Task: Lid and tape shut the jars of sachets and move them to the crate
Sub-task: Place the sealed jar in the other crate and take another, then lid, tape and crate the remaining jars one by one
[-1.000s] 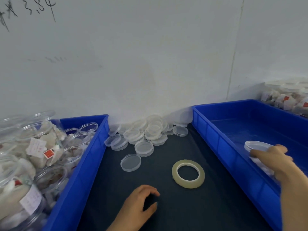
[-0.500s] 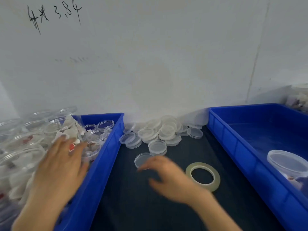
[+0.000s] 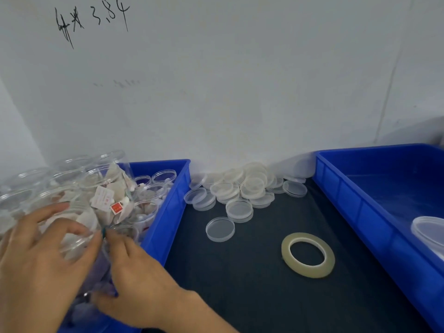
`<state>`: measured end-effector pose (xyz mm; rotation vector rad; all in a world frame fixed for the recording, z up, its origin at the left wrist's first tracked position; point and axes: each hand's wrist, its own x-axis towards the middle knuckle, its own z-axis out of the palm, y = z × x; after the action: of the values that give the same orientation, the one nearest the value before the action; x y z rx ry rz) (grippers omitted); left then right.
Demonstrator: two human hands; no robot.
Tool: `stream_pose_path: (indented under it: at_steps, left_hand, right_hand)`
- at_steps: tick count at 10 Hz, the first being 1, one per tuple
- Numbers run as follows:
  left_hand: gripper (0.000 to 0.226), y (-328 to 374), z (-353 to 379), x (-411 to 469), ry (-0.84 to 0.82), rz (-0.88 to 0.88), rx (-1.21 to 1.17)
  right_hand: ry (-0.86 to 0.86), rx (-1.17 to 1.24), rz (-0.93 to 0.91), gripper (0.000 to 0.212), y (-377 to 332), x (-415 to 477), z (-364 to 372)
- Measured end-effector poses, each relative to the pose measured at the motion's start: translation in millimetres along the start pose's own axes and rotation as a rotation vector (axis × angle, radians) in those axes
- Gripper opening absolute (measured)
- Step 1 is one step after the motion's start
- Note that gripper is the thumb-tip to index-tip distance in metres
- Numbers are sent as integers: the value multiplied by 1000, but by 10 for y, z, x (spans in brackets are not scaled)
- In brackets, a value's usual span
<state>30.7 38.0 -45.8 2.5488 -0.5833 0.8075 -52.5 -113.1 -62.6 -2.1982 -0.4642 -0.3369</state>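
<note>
A clear plastic sachet jar [image 3: 74,248] is gripped between left hand [image 3: 36,260] and right hand [image 3: 137,270], fingers [image 3: 48,212] curled round it, presumably for lifting.

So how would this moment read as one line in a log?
left hand, right hand: grip open jar in left crate | lids, tape: loose on mat | right crate: one lidded jar

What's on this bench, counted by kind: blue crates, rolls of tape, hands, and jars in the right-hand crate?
Blue crates: 2
Rolls of tape: 1
Hands: 2, both holding an open jar at the left crate
Jars in the right crate: 1
Total: 6
The loose lids and the left crate's jars are too heaped to count.
</note>
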Motion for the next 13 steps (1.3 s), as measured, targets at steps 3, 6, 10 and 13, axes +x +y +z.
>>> stream_pose_path:
  at_steps: [3, 6, 10, 13]
  left_hand:
    - [25, 1089, 67, -209, 362, 414, -349]
    - [18, 1684, 1033, -404, -217, 408, -615]
    - [100, 1531, 2186, 123, -685, -204, -343]
    - [114, 1497, 1865, -31, -415, 74, -575]
  right_hand:
    - [489, 75, -89, 61, 125, -212, -302]
    - [588, -37, 281, 89, 1202, -1134, -684]
    - [597, 267, 423, 93, 1651, -1440, -746]
    - [562, 244, 449, 93, 1673, -1455, -736]
